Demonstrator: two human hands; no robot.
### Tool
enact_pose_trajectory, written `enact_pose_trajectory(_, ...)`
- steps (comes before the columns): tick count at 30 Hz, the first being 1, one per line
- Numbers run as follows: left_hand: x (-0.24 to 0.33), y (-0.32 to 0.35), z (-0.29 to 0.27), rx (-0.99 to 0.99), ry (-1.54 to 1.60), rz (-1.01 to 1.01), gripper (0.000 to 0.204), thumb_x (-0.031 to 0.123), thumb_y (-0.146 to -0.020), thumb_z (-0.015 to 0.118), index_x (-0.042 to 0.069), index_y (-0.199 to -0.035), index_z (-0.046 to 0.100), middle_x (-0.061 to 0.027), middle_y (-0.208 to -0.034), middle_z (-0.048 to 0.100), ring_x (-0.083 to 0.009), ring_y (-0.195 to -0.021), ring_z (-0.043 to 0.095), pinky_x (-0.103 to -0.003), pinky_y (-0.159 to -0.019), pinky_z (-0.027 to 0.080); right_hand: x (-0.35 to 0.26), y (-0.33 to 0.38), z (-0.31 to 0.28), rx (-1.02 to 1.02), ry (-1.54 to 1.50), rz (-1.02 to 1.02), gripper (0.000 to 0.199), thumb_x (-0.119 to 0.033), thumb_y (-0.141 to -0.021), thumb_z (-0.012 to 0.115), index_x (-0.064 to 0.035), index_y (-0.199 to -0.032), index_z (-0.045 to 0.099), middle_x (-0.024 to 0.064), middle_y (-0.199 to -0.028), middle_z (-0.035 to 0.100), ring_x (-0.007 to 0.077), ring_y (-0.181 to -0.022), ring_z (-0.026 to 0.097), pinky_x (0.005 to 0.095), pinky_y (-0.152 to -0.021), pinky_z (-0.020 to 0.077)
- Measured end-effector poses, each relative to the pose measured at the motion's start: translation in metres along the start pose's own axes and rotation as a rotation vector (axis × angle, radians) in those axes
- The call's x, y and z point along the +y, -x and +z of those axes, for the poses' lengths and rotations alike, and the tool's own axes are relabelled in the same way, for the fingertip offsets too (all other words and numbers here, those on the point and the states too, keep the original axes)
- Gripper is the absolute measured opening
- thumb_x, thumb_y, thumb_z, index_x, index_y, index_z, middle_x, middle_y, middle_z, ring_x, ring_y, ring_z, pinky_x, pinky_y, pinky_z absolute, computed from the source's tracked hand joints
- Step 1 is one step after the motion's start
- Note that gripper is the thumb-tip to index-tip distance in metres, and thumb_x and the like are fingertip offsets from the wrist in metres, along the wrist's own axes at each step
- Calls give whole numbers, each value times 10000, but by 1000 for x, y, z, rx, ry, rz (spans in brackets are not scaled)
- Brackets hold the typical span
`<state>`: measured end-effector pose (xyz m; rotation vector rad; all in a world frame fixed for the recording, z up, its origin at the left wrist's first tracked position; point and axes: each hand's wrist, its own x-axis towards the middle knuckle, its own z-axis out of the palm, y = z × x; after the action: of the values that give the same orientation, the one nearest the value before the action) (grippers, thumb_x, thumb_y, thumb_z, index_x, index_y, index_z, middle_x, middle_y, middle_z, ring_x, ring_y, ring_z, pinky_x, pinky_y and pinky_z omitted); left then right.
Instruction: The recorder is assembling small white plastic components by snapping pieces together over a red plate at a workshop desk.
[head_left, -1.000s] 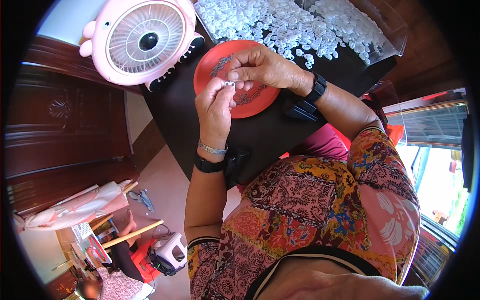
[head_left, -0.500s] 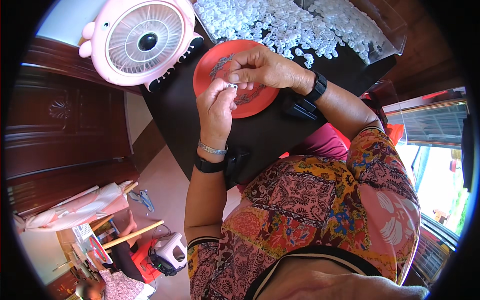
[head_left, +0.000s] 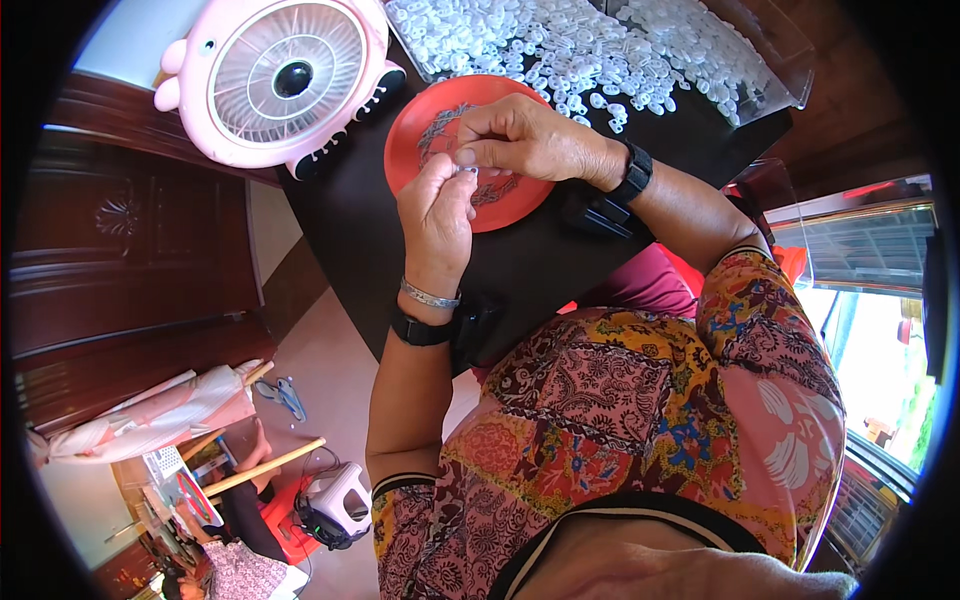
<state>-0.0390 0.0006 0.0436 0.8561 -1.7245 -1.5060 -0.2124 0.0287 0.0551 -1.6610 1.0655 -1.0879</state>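
Over a round red plate [head_left: 403, 150], my two hands meet with fingertips close together. My left hand [head_left: 437, 212] is closed, pinching a small white plastic piece [head_left: 466, 170] between thumb and forefinger. My right hand [head_left: 530, 140] is pinched right beside that piece; whatever its fingertips hold is too small or hidden to make out. Small thin grey metal-looking pieces [head_left: 495, 190] lie scattered on the plate, partly covered by my hands. Beyond the plate spreads a large pile of small white plastic pieces with holes [head_left: 565, 65].
A pink animal-shaped fan [head_left: 290, 80] stands at the far left of the dark table [head_left: 350, 220]. A clear bin wall [head_left: 785, 75] borders the white pile at the right. Lower left, another person [head_left: 245, 560] is near a red stool [head_left: 290, 520]; slippers [head_left: 285, 398] lie on the floor.
My left hand has turned slightly and shifted a little to the right. The white piece shows less between the fingers. My right hand stays pinched nearly in place.
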Motion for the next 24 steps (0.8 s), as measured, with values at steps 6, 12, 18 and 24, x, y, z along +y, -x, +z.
enact_pose_trajectory(6,-1,1,5,12,66,1,157,119,-843,508,17,-729,545,-2,-578,468,-73,-519,448,-209,-491,354,4,0,1,43,157,-112,171,-179,-881,605,-12,-850,626,76,-707,612,144,-655,564,293,-626,443)
enact_pose_trajectory(12,-8,-3,0,31,148,-19,127,105,-840,536,27,-739,541,5,-631,489,-48,-529,433,-200,-482,361,-7,1,-22,205,258,41,349,-347,-872,655,1,-846,637,-2,-676,578,47,-680,499,259,-611,448)
enact_pose_trajectory(18,-10,-5,3,31,131,-71,143,110,-841,538,41,-717,524,13,-604,477,-57,-517,444,-202,-471,354,29,9,-95,573,867,35,172,-215,-819,620,-57,-870,667,112,-761,652,259,-662,623,342,-614,480)
enact_pose_trajectory(24,-9,-4,3,34,114,-135,154,122,-844,528,43,-712,524,2,-599,492,-69,-512,465,-203,-470,358,55,5,-94,328,997,145,216,-253,-761,586,-88,-864,681,123,-818,657,289,-769,634,394,-685,491)
